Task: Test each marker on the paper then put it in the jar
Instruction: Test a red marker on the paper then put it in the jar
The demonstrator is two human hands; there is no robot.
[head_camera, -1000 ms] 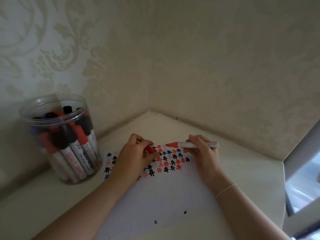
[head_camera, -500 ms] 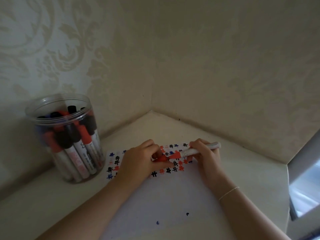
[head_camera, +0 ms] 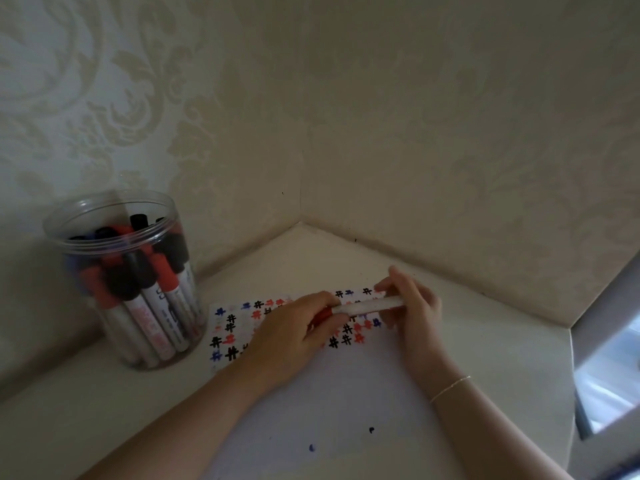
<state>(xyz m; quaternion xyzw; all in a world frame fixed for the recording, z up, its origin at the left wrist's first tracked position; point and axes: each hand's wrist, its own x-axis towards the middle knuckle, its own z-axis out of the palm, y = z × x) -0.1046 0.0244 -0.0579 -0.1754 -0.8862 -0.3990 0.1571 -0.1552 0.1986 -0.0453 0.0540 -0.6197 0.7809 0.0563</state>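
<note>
Jar point(head_camera: 117, 271) stands beside paper point(head_camera: 346, 393).

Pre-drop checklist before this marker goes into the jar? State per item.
1. Cap seated on the red marker: cannot tell; the left hand covers the red cap end.
2. Barrel secured: ok; the right hand grips it.
3. Test marks on the paper: ok; red, black and blue marks along its far edge.
4. Jar mouth open: ok; no lid visible.
5. Room in the jar: cannot tell; already crowded with markers.
6. Path to the jar: ok; nothing stands between hands and jar.
</note>
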